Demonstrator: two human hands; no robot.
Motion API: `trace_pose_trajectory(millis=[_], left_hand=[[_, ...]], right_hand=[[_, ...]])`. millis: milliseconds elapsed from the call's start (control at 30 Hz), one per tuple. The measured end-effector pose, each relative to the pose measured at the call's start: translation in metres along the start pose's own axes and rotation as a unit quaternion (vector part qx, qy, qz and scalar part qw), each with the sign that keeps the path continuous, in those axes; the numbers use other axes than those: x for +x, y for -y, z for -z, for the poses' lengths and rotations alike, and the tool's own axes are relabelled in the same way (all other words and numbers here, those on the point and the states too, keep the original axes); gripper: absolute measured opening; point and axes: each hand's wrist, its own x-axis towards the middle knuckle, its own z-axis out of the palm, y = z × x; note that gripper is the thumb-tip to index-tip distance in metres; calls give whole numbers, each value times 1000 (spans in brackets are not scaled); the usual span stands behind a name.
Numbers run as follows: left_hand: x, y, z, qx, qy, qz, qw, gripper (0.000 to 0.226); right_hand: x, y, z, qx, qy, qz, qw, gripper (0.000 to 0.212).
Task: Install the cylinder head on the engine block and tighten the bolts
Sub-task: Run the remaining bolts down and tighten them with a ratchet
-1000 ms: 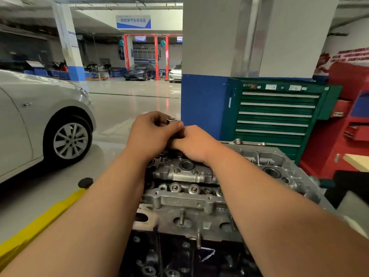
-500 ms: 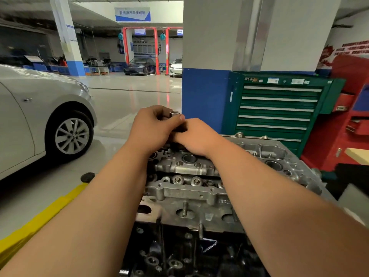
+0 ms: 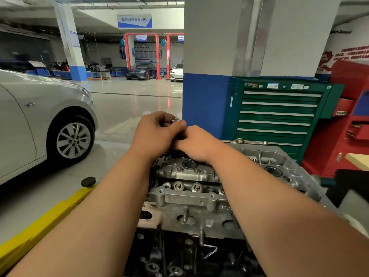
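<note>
The grey aluminium cylinder head (image 3: 185,198) sits on top of the dark engine block (image 3: 179,256) in the lower middle of the head view. Both my hands meet over the far end of the head. My left hand (image 3: 153,134) grips an upright metal socket tool (image 3: 175,120), whose open silver top sticks out above my thumb. My right hand (image 3: 196,143) curls round the tool's lower part, just below and right of the left one. The tool's tip and the bolt under it are hidden by my fingers.
A silver car (image 3: 40,120) stands to the left on the glossy floor. A yellow lift arm (image 3: 44,222) with a black pad runs along the lower left. A green drawer tool cabinet (image 3: 279,116) and a red cabinet (image 3: 347,126) stand to the right, behind a blue-and-grey pillar (image 3: 207,76).
My hands stay on the socket tool at the same spot on the head. Only the view has shifted slightly; no clear turn of the tool shows.
</note>
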Motion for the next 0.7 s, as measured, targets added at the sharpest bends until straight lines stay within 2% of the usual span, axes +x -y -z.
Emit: trace_pose_trajectory(millis=[67, 167, 333, 400, 467, 533, 600, 700], left_hand=[[0, 1, 0, 12, 1, 1, 1000, 13], [1, 1, -5, 27, -18, 4, 999, 13], [0, 1, -7, 79, -61, 1, 995, 35], [-2, -2, -7, 91, -75, -2, 993, 35], [-4, -6, -6, 95, -75, 1, 993, 31], [-6, -7, -3, 82, -53, 2, 995, 20], [-10, -4, 0, 62, -31, 1, 998, 12], [-14, -1, -6, 46, -45, 0, 998, 26]], right_hand=[[1, 0, 0, -6, -5, 4, 1000, 10], [4, 2, -2, -15, -27, -5, 1000, 26], [10, 1, -9, -57, -57, -17, 997, 25], [7, 1, -7, -50, -53, -13, 997, 30], [1, 3, -1, -35, -30, -8, 999, 26], [-3, 6, 2, -33, -5, -4, 999, 18], [-5, 6, 1, -46, -11, -3, 999, 19], [0, 7, -2, -94, -33, -8, 995, 21]])
